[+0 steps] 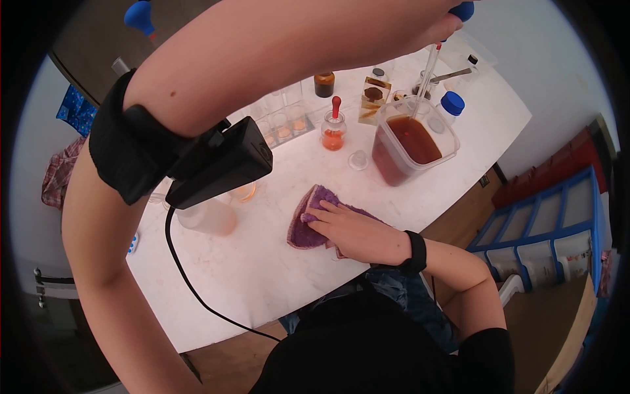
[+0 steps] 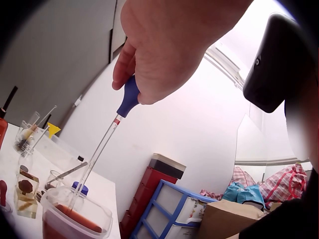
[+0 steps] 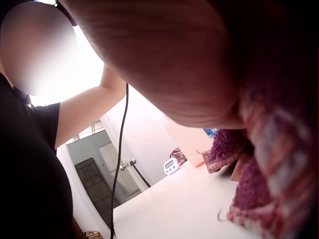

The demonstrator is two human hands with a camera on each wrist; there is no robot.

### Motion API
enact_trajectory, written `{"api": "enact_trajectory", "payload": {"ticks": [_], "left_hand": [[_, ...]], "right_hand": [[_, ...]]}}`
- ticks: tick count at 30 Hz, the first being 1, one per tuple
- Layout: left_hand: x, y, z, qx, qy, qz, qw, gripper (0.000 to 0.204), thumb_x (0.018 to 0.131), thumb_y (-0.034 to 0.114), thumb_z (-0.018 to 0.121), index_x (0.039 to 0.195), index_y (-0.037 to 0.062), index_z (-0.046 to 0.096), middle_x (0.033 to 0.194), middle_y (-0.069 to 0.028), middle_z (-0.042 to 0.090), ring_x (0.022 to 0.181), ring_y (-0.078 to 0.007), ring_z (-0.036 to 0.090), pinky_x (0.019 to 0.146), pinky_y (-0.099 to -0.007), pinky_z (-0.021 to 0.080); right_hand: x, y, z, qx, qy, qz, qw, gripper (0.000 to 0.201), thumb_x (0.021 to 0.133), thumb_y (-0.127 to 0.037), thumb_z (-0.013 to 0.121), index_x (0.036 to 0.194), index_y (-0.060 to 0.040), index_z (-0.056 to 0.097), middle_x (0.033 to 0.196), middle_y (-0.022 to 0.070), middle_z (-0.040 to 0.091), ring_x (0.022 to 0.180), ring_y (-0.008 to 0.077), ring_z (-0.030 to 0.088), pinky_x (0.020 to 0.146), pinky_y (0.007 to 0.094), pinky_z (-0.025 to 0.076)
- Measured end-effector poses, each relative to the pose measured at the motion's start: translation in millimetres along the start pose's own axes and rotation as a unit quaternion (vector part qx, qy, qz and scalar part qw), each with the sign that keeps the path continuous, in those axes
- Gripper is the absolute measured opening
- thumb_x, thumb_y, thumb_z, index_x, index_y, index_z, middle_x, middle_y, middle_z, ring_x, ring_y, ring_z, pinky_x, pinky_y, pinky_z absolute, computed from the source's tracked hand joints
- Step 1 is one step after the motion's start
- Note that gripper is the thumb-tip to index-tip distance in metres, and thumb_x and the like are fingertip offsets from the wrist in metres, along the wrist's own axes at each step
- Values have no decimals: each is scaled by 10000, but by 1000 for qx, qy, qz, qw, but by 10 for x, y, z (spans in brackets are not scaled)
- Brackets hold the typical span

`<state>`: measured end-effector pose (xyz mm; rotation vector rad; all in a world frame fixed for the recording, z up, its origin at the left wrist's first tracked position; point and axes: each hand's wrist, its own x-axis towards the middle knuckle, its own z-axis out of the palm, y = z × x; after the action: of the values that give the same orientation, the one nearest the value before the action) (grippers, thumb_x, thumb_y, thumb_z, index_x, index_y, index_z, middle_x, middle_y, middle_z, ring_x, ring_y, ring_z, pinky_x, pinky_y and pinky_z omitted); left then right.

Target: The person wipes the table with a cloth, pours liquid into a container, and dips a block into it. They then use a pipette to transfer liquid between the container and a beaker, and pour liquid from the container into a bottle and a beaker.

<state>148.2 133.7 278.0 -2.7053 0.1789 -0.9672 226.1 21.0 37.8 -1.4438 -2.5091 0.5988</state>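
The head view looks steeply down over the table [image 1: 262, 282]; both wrist views look sideways from close in, the left sharing its tub [image 1: 415, 146].

Blue-framed drawer unit [image 2: 170, 198] is standing beside red drawers [image 2: 149, 191]; plaid bags [image 2: 286, 185] are resting behind cardboard box [image 2: 222, 220]; white timer [image 3: 171, 166] is sitting on tabletop [image 3: 174, 201].

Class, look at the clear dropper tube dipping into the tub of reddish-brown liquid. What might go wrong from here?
The left hand holds only the blue bulb, so the clear tube below might work loose. Reddish-brown liquid could drip onto the white table if the tube leaves the open tub.
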Motion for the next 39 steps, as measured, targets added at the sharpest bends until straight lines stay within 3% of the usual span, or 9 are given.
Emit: {"api": "enact_trajectory", "payload": {"ticks": [9, 16, 17, 19, 20, 24, 25, 30, 39], "left_hand": [[71, -199, 146, -8, 9, 21, 1000, 225, 853, 131, 544, 986, -49, 564, 901, -174, 607, 850, -295, 584, 768, -356, 470], [179, -111, 10, -56, -76, -61, 994, 292, 857, 155, 545, 1070, -45, 541, 999, -182, 595, 882, -289, 589, 770, -321, 468], [83, -278, 264, -14, 54, 20, 998, 352, 828, 102, 626, 1176, 97, 574, 1094, -108, 612, 893, -245, 636, 771, -296, 527], [126, -251, 234, -16, 58, 19, 998, 364, 804, 84, 644, 1162, 87, 578, 1072, -113, 615, 880, -256, 636, 759, -301, 531], [128, -232, 222, -27, 55, 17, 998, 377, 780, 67, 662, 1149, 77, 582, 1049, -119, 618, 866, -267, 637, 746, -305, 535], [89, -255, 237, 0, 39, -19, 999, 375, 759, 57, 668, 1124, 73, 586, 1043, -113, 618, 857, -271, 635, 727, -307, 536], [81, -257, 236, 8, 37, -25, 999, 363, 759, 58, 666, 1113, 71, 588, 1044, -119, 617, 859, -273, 632, 719, -306, 538], [141, -365, 296, 11, 36, -20, 999, 355, 768, 71, 656, 1115, 63, 581, 1031, -129, 616, 856, -269, 628, 722, -305, 526], [582, -443, 502, -43, 16, -76, 996, 235, 852, 172, 551, 1000, -11, 559, 896, -154, 592, 806, -286, 600, 681, -354, 480]], "right_hand": [[-1393, 104, -843, 63, -11, 205, 977, 615, 692, 92, 521, 1261, -139, 481, 1244, 114, 521, 1255, 298, 398, 1032, 443, 323], [-2409, 1218, -1290, 89, 261, 410, 869, 446, 767, 95, 359, 1175, 5, 517, 882, 146, 625, 810, 232, 639, 760, 326, 484], [-2451, 1423, -1367, 27, 282, 435, 854, 436, 779, 92, 354, 1174, 5, 518, 861, 145, 624, 771, 238, 640, 740, 327, 488], [-2419, 1845, -1525, 9, 358, 452, 817, 422, 804, 81, 343, 1186, 5, 504, 834, 158, 624, 699, 252, 646, 684, 330, 496], [-2382, 1978, -1648, 45, 352, 478, 803, 403, 825, 21, 410, 1221, -6, 478, 1033, 232, 601, 901, 320, 632, 789, 357, 483], [-2170, 2242, -2017, -202, 374, 417, 803, 463, 839, -224, 590, 1244, -38, 465, 1372, 303, 295, 1249, 399, 363, 1009, 404, 338], [-2033, 2163, -2168, -283, 423, 378, 773, 384, 865, -217, 568, 1195, -34, 505, 1318, 246, 413, 1174, 364, 461, 967, 388, 383], [-1234, 1330, -2739, -121, 498, 89, 854, 207, 910, -107, 480, 1074, -10, 561, 1094, 102, 542, 960, 200, 547, 817, 285, 445], [-510, 729, -2884, 82, 302, -41, 949, 382, 822, -219, 658, 1123, -10, 549, 1016, 18, 551, 784, 83, 505, 752, 248, 432]]}}
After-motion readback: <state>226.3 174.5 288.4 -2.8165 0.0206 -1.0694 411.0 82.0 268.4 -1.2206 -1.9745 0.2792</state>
